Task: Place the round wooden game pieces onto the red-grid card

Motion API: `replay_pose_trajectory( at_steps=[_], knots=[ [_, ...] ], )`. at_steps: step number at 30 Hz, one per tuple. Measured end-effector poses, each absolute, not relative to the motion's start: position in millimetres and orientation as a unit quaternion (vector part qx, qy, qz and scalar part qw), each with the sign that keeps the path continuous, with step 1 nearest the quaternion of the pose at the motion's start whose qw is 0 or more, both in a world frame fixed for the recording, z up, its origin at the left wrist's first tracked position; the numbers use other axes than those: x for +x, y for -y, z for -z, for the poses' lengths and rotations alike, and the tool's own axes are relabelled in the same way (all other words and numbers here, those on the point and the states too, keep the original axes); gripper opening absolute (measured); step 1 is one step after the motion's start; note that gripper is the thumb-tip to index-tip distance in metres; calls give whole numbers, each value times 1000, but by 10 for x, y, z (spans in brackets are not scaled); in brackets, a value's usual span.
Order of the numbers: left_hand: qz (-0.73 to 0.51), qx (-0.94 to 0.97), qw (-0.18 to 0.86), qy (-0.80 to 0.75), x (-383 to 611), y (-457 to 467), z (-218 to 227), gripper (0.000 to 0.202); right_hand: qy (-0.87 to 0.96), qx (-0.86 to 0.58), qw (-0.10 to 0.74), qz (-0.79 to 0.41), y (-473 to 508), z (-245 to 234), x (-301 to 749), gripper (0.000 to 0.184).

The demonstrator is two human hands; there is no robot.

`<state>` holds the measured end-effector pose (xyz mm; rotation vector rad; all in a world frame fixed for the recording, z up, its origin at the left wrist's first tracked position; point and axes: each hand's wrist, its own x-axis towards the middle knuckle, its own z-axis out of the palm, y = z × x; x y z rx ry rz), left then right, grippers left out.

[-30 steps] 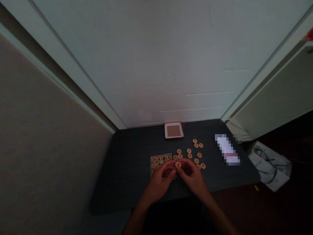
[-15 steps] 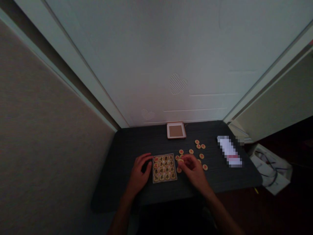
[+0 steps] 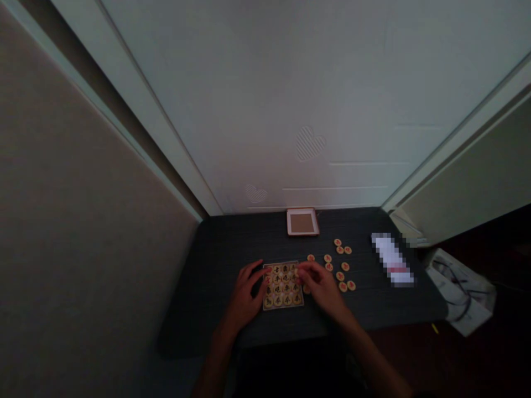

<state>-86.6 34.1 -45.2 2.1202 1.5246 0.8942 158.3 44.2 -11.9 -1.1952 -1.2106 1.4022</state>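
A square box [image 3: 284, 308] lies on the dark table, filled with rows of round Chinese chess pieces, mostly with black characters. At its left edge is my left hand [image 3: 248, 293], thumb and fingers apart, fingertips at the red-marked piece in the upper left corner. My right hand [image 3: 318, 284] is over the box's upper right edge, thumb and forefinger pinched on a Chinese chess piece [image 3: 296, 272] that is mostly covered by the fingers. To the right are several loose red-marked pieces [image 3: 340, 276], and one lies partly under the right hand.
A shallow box lid [image 3: 289, 224] rests against the wall at the back of the table [image 3: 232, 237]. On the right side lies a pixelated pale object [image 3: 392, 260]. Beyond the table's right edge stands a white bag or box [image 3: 467, 298] with dark cords.
My right hand has moved left from among the loose pieces to the box's upper right, carrying a piece. My left fingertips have come in over the box's left edge. The view has shifted slightly.
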Motion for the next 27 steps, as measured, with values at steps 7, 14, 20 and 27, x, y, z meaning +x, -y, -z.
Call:
replay_pose_trajectory(
  at_steps=[7,14,20,27],
  knots=[
    [-307,763,173,-542,-843,-322,479,31,526,-463,412,-582,-487,189,1489,27],
    [-317,758,159,-547,-833,-307,497,31,589,-497,396,-499,-576,268,1362,22],
    [-321,757,153,-548,-838,-310,514,32,650,-524,363,-414,-646,298,1251,18],
    [-313,758,163,-548,-840,-308,528,34,677,-542,330,-372,-702,371,1065,14]
  ],
)
